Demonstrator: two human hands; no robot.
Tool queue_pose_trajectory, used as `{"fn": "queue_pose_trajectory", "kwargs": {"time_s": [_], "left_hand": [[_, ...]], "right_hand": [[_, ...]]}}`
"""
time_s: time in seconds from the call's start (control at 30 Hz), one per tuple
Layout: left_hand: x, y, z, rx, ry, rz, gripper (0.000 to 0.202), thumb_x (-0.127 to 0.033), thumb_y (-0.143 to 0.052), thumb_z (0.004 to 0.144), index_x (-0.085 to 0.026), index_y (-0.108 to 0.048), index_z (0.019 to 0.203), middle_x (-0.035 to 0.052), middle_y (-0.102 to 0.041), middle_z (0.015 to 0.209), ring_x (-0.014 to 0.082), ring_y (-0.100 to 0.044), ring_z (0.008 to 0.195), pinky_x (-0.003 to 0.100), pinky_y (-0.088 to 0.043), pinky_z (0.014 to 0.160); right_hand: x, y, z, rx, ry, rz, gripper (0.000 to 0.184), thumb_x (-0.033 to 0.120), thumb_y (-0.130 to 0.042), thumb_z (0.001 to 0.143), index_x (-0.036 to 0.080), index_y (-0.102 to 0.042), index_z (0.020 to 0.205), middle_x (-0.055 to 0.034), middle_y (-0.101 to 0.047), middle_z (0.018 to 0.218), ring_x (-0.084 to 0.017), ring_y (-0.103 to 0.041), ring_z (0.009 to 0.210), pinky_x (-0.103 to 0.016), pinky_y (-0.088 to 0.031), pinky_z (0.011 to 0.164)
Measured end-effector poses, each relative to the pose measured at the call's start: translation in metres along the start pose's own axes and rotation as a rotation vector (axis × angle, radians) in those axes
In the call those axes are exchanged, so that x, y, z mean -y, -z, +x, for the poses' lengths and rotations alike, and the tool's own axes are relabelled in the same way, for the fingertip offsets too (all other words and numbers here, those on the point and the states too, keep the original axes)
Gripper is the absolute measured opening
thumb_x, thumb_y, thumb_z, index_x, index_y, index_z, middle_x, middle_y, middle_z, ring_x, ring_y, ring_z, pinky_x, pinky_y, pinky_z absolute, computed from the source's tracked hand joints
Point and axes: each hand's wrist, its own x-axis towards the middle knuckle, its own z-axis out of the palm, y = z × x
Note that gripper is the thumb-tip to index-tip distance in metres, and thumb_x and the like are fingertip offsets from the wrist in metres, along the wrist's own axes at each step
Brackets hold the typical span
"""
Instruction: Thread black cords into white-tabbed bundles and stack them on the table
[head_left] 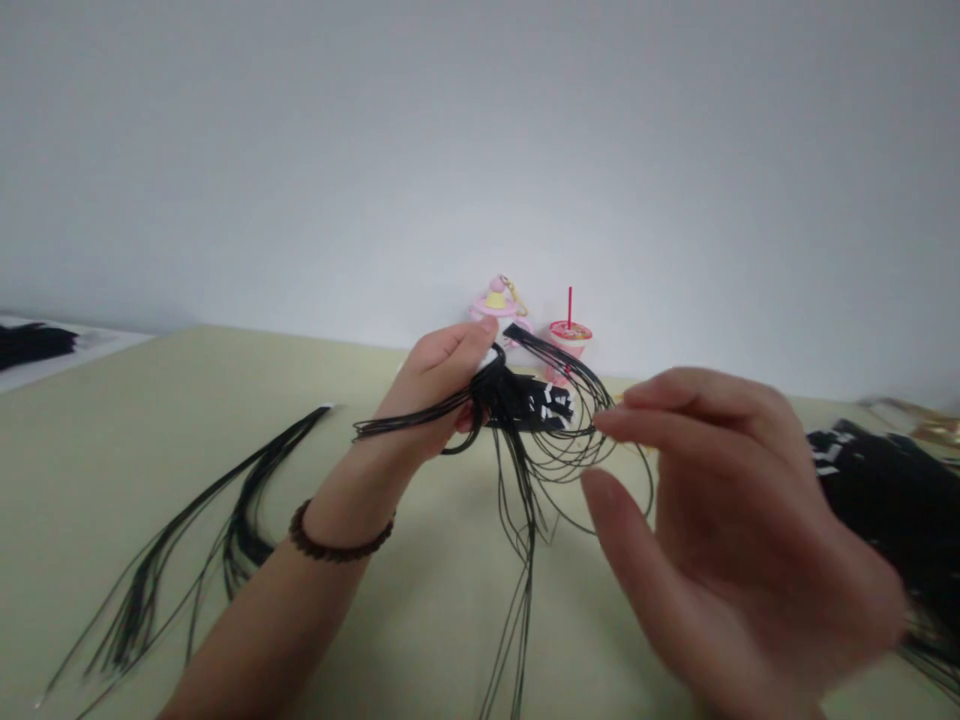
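My left hand, with a dark beaded bracelet on the wrist, is closed around a bundle of thin black cords above the table. Some cord ends stick out to the left over my wrist, others hang down in front, and more curve in loops to the right. Nearer the camera, my right hand is slightly blurred. Its thumb and fingers are apart, with the fingertips beside the looped cords; whether they touch a strand is unclear. Behind the bundle lies a pile of black cords with white end bands.
More black cords lie loose on the pale green table at left. A large black bundle is at the right. A pink toy-like item and a pink cup with a red straw stand at the back against the wall.
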Motion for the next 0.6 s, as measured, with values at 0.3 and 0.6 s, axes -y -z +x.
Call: {"fn": "queue_pose_trajectory", "kwargs": {"time_s": [0.3, 0.6], "left_hand": [[-0.008, -0.002, -0.01, 0.15, 0.071, -0.147, 0.03, -0.041, -0.048, 0.086, -0.017, -0.048, 0.066, -0.0067, -0.04, 0.044, 0.0019, -0.027, 0.026, 0.014, -0.019, 0.023], [-0.005, 0.005, -0.007, 0.33, 0.325, -0.466, 0.03, -0.032, -0.059, 0.08, -0.017, -0.046, 0.058, -0.0044, -0.04, 0.051, 0.0044, -0.035, 0.041, 0.016, -0.034, 0.035]], "right_hand": [[-0.048, -0.045, -0.004, -0.087, 0.024, 0.455, 0.02, 0.014, -0.049, 0.079, 0.017, -0.062, 0.093, -0.0075, -0.06, 0.085, -0.019, -0.057, 0.084, -0.039, -0.048, 0.076], [-0.048, -0.032, 0.001, -0.019, 0.61, 0.048, 0.022, 0.021, -0.066, 0.064, 0.021, -0.065, 0.085, -0.0046, -0.058, 0.082, -0.018, -0.053, 0.073, -0.036, -0.046, 0.063]]}}
